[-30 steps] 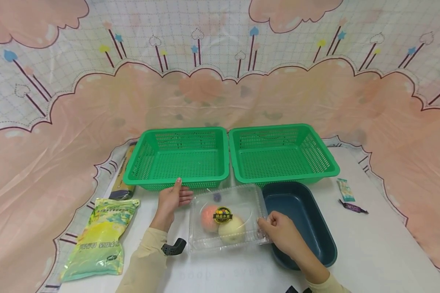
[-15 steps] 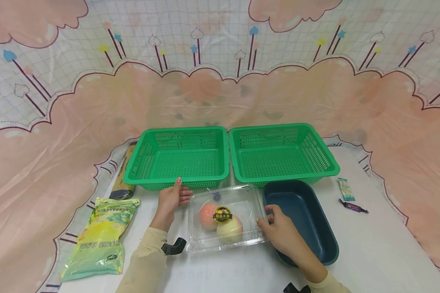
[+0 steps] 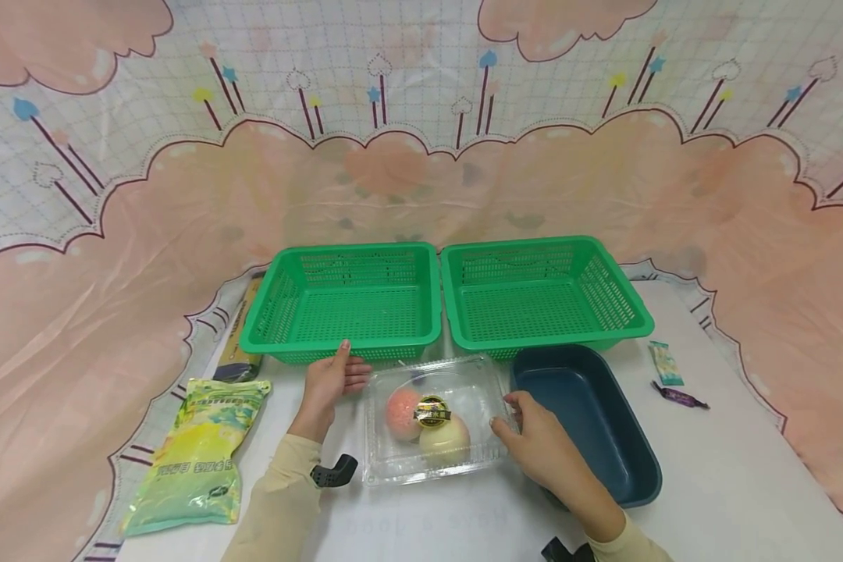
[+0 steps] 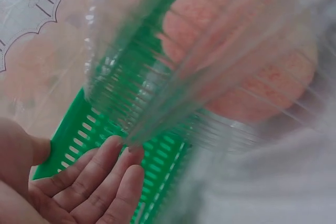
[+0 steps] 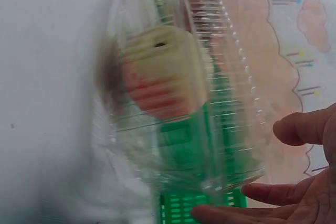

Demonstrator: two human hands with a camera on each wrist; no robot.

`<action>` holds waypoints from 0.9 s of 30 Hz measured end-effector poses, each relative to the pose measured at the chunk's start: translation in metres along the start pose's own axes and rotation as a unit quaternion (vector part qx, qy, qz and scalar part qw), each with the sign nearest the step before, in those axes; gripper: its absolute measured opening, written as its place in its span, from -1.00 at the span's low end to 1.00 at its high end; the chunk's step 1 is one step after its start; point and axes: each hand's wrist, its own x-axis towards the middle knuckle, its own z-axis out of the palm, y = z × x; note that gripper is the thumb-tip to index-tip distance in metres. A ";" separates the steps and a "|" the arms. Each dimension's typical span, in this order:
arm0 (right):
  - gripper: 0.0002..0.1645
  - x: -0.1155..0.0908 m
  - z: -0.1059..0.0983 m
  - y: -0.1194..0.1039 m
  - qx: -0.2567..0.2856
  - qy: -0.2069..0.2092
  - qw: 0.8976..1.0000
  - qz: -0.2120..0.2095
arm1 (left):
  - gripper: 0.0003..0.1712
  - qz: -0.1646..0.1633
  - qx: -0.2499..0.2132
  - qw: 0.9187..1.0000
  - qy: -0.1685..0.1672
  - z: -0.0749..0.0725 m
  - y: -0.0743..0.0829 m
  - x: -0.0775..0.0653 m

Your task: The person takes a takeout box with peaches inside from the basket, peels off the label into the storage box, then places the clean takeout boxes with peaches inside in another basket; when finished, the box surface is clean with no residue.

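A clear plastic clamshell fruit box [image 3: 479, 402] lies closed in front of the two green baskets, a dark and gold label on its lid. Through it show a pinkish-orange round fruit [image 3: 401, 414] and a pale yellow one [image 3: 445, 441]. My left hand [image 3: 328, 384] is at the box's left side, fingers straight, fingertips right at the box edge in the left wrist view. On the other side is my right hand [image 3: 544, 439], thumb and fingers spread apart beside the box's right edge. In the right wrist view its fingertips [image 5: 257, 188] overlap the box's end.
Behind the box stand a left green basket [image 3: 340, 345] and a right green basket [image 3: 548, 341]. A dark blue basin [image 3: 604, 421] sits partly under my right arm. A yellow-green bag [image 3: 193, 460] and a brown packet [image 3: 239, 363] lie left; two small wrapped pieces, one a purple wrapper [image 3: 680, 396], lie right.
My right hand has gone from pinching the box's right edge to loosened, spread fingers. The box has turned slightly, and the blue basin has slid a little right. My left hand has stayed put.
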 end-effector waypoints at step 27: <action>-0.42 0.019 -0.037 -0.024 0.007 0.002 0.999 -0.040 | -0.30 0.021 0.098 0.995 -0.020 0.020 -0.009 -0.044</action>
